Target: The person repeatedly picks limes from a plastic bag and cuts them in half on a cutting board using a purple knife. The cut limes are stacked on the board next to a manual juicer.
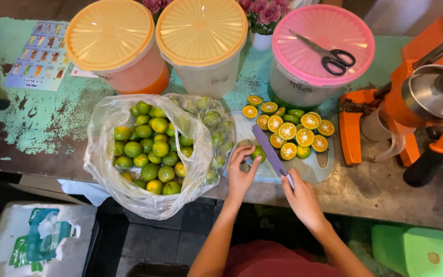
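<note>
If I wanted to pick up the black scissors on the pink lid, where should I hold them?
Take the scissors by the black handle loops, coming from the right, near the orange juicer. The loops lie at the right end on the pink lid, while the metal blades point up and left, away from that side. They lie flat and nearly closed, so a grip around both loops is probably safest.

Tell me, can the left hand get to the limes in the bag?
Probably yes. The left hand holds a lime right beside the open plastic bag, and nothing lies between it and the whole limes.
</note>
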